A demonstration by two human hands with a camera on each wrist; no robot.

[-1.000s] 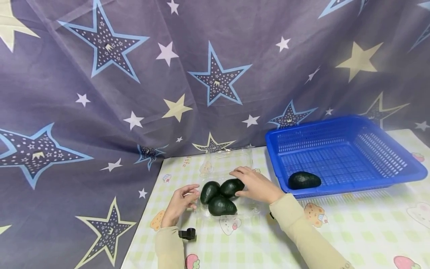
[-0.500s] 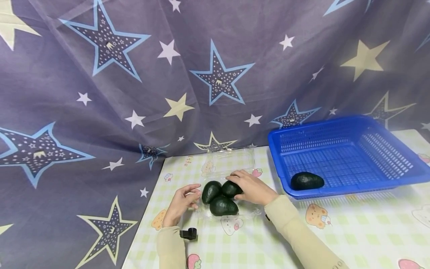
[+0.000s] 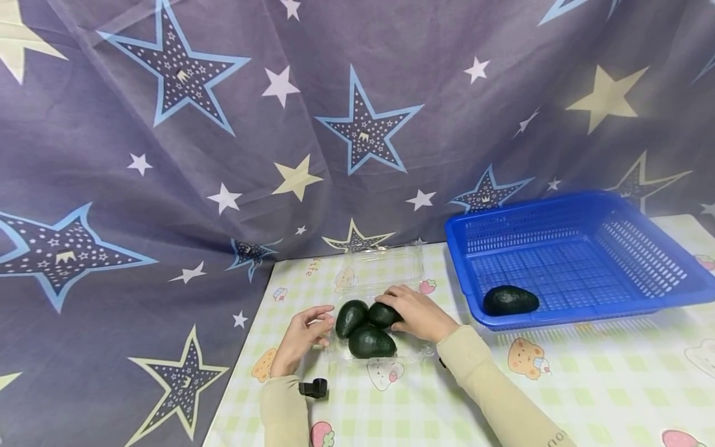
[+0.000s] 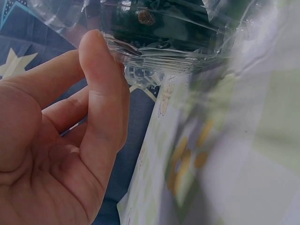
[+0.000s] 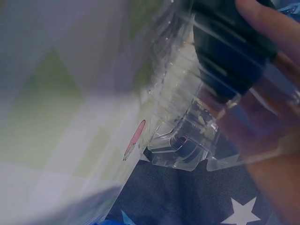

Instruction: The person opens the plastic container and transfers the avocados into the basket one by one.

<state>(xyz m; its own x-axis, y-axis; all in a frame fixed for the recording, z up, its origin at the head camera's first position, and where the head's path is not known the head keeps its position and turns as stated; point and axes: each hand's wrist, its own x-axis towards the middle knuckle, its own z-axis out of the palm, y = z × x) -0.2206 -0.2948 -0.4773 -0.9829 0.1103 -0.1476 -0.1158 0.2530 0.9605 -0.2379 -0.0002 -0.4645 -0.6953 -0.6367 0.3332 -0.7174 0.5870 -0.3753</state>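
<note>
Three dark green avocados sit together in a clear plastic clamshell box [image 3: 410, 351] on the table. My right hand [image 3: 419, 312] grips the right-rear avocado [image 3: 382, 315], thumb on its near side and fingers over its far side. In the right wrist view, this avocado [image 5: 229, 51] shows behind the clear wall. The left-rear avocado [image 3: 352, 318] and the front avocado [image 3: 371, 343] lie beside it. At the box's left side, my left hand [image 3: 304, 338] has loosely bent fingers. The left wrist view shows a fingertip [image 4: 93, 44] at the box edge, with nothing held.
To the right stands a blue plastic basket [image 3: 564, 320] with one avocado [image 3: 511, 300] near its front left corner. The box's clear lid [image 3: 385, 266] lies folded back toward the star-patterned curtain [image 3: 251, 124]. A checked cloth [image 3: 447, 403] covers the table.
My right hand has shifted slightly left with its avocado, which now sits closer against the left-rear one. The left hand stays by the box. The head view has shifted a little.
</note>
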